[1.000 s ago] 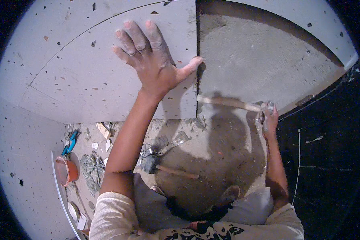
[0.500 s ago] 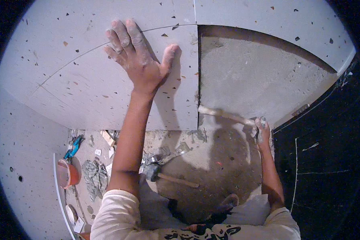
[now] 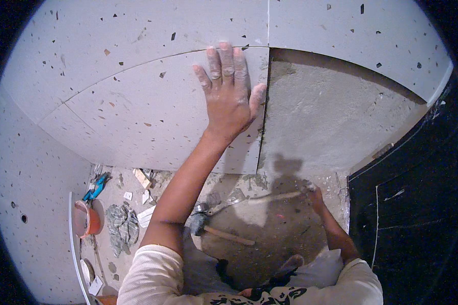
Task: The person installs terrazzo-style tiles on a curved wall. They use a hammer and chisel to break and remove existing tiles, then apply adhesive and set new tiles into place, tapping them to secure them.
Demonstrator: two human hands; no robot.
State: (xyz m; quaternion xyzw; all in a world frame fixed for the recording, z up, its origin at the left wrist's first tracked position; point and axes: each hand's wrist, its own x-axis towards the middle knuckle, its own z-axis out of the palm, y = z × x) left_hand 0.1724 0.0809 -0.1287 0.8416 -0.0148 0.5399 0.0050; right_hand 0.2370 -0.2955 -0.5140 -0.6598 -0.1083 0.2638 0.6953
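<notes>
My left hand (image 3: 229, 96) lies flat with its fingers stretched out on a white speckled wall tile (image 3: 158, 122), near the tile's top right corner. Its fingertips reach the joint with the tile above, and its thumb is by the right edge. Lower down on the right, my right hand (image 3: 316, 199) is closed on the end of a pale stick-like tool (image 3: 277, 196). This tool points left over the floor, apart from the tile; its far end is blurred, so its kind cannot be made out.
Bare grey wall (image 3: 336, 107) shows right of the tile. A mallet (image 3: 226, 235) with a dark head and wooden handle lies on the floor before me. An orange bucket (image 3: 92, 222), a crumpled rag (image 3: 122, 229) and a turquoise tool (image 3: 96, 187) are left. A black panel (image 3: 412, 203) stands right.
My right hand has lowered the pale tool away from the tile's right edge toward the floor. In the picture, my left hand now lies closer to the tile's right edge.
</notes>
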